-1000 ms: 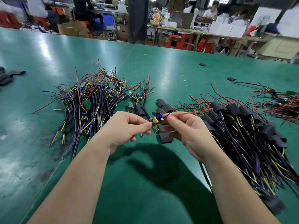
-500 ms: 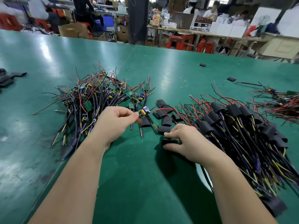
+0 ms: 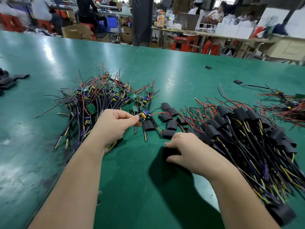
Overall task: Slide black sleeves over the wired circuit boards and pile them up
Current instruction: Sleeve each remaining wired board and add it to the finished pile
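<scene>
Green matting covers the desk (image 3: 49,55), and a busy workshop blurs behind it. Our left grip (image 3: 115,128) is narrow: thumb and forefinger pinch a small circuit board (image 3: 144,115) and hold it just above the desk, its red and black wires trailing off to the right. Our right grip (image 3: 186,149) is down on the desk, fingers and thumb curled round a black sleeve (image 3: 167,152) that is hard to tell from the hand's own shadow. Just beyond lie the loose sleeves (image 3: 170,113), between the tangle of bare boards (image 3: 99,103) on the left and the pile of sleeved boards (image 3: 247,129) on the right. Another bundle of wires (image 3: 287,108) sits further right.

We judge this to be the fetching step: a board is in hand and a sleeve is being picked up. Next we would need to lift the sleeve, squeeze its flat mouth open, feed the wire ends through first, and slide it over the board, where the raised parts may catch. The finished piece then goes on the right pile.

A second ago both grips met in the air at this board, the right one pinching its red wire. Since then the right has let go and dropped to the sleeve, while the left has kept the board. Over the last half second almost nothing has shifted.
</scene>
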Tool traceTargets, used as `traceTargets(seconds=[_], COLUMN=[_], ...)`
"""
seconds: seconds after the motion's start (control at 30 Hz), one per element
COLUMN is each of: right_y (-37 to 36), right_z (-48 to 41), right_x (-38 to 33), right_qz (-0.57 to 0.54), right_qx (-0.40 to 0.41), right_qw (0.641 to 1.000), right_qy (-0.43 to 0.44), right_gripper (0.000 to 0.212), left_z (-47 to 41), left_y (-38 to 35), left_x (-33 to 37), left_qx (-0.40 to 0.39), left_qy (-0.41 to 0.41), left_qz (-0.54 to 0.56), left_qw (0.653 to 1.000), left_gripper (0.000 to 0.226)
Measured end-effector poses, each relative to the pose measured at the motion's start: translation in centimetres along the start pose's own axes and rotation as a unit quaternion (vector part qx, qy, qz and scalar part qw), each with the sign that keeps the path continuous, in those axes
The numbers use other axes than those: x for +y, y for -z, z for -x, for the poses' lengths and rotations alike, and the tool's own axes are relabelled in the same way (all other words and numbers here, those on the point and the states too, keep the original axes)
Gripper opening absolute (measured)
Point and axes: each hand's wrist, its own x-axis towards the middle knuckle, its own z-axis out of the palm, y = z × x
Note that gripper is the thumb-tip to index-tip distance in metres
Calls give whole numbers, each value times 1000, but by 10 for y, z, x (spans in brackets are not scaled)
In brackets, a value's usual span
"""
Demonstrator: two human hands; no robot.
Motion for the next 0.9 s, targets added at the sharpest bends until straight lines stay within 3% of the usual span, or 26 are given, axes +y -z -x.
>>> traceTargets(seconds=[0.23,0.4,0.53,0.77,0.9], right_y=[6,3,-2,-6,-9], right_z=[0,-3,-4,-3,-2], right_x=[-13,-24,-26,-2,12], right_qz=[5,-2,-6,-78,-138], right_qx=[-53,18,41,58,101], right_qw=[999,1000,999,994,985], right_qy=[0,6,33,43,3], right_gripper=[35,40,23,32,22], left_z=[-2,-2,-3,-2,-1], left_y=[4,6,10,20,22], left_x=[-4,-5,-4,1,0], left_qx=[-2,-7,-17,-66,-79], left_qy=[5,7,-9,-66,-71], left_qz=[15,20,44,151,185], left_qw=[1000,1000,999,984,977], left_gripper=[22,23,25,19,22])
